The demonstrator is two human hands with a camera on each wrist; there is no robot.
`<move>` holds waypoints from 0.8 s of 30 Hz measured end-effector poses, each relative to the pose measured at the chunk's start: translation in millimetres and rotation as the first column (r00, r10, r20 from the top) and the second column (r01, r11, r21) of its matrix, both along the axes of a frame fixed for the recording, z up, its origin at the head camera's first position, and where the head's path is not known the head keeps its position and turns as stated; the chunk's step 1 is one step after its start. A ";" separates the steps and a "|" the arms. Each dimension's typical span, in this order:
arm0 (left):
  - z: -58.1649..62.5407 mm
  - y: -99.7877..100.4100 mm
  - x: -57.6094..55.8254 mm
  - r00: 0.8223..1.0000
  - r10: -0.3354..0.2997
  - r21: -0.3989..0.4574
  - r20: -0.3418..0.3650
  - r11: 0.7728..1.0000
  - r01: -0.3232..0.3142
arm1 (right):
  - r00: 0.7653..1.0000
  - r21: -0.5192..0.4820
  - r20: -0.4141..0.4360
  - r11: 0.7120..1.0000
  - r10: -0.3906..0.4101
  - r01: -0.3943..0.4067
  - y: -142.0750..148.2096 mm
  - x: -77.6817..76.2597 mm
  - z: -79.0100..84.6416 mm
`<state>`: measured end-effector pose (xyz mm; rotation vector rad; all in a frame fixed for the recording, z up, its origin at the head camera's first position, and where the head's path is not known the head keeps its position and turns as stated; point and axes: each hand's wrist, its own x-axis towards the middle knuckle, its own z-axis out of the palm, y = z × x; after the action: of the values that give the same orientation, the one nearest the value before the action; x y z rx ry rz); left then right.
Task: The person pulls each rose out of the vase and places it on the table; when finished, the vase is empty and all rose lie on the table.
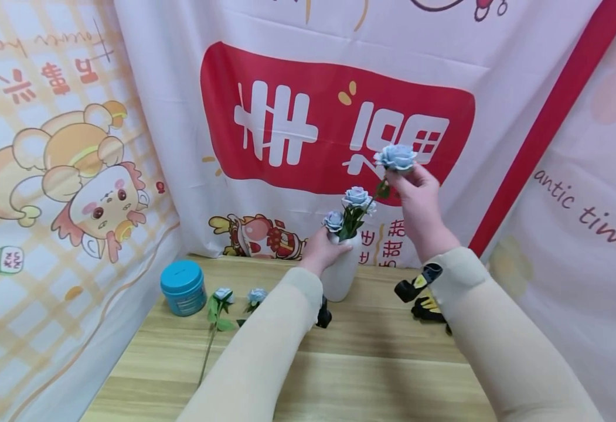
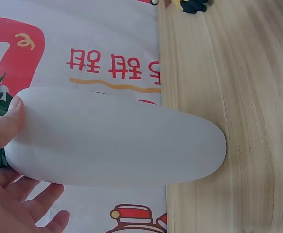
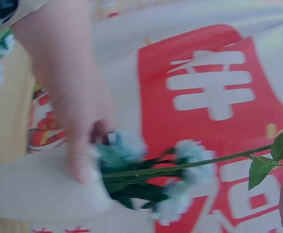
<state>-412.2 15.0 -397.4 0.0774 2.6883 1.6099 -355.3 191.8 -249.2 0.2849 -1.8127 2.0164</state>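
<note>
In the head view my left hand (image 1: 320, 251) grips the neck of a white vase (image 1: 339, 281) on the table. The left wrist view shows the thumb (image 2: 16, 109) on one side of the vase and the fingers spread around the other. Pale blue artificial roses (image 1: 357, 197) with green leaves stand in the vase. My right hand (image 1: 418, 199) pinches another blue rose (image 1: 396, 158) just under its bloom, up and right of the vase. Its long leafy stem (image 3: 219, 158) runs down into the vase's mouth in the right wrist view; the stem's end is hidden.
A blue lidded tub (image 1: 183, 290) stands at the table's back left. Loose blue roses (image 1: 223, 295) lie beside it, partly behind my left sleeve. A black and yellow object (image 1: 428, 309) lies near my right wrist. Printed cloth (image 1: 170, 117) hangs behind the wooden table (image 1: 381, 363).
</note>
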 end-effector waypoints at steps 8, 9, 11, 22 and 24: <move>-2.5 -0.8 -2.2 1.000 -0.001 -0.001 0.024 1.000 0.001 | 0.999 0.018 0.051 1.000 0.015 -0.016 29.8 28.2 22.5; -2.2 -1.0 -1.9 1.000 0.000 0.004 0.030 1.000 0.000 | 0.997 0.055 0.083 0.998 0.009 -0.014 34.1 30.2 20.8; -1.2 -1.6 -0.9 0.999 0.000 0.014 0.033 1.000 0.000 | 0.989 0.126 0.146 0.992 -0.001 -0.018 43.2 32.2 12.3; 2.9 -2.2 3.8 1.000 -0.001 -0.013 0.000 1.000 0.001 | 0.900 0.320 0.429 0.945 -0.081 -0.067 69.2 30.2 -109.7; 3.7 -1.3 3.8 1.000 -0.002 -0.017 -0.002 1.000 0.002 | 0.865 0.359 0.488 0.930 -0.113 -0.082 65.2 27.8 -135.1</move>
<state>-408.4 13.7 -393.8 0.0807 2.7021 1.5867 -327.5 257.0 -384.3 -0.1796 -2.5115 1.8338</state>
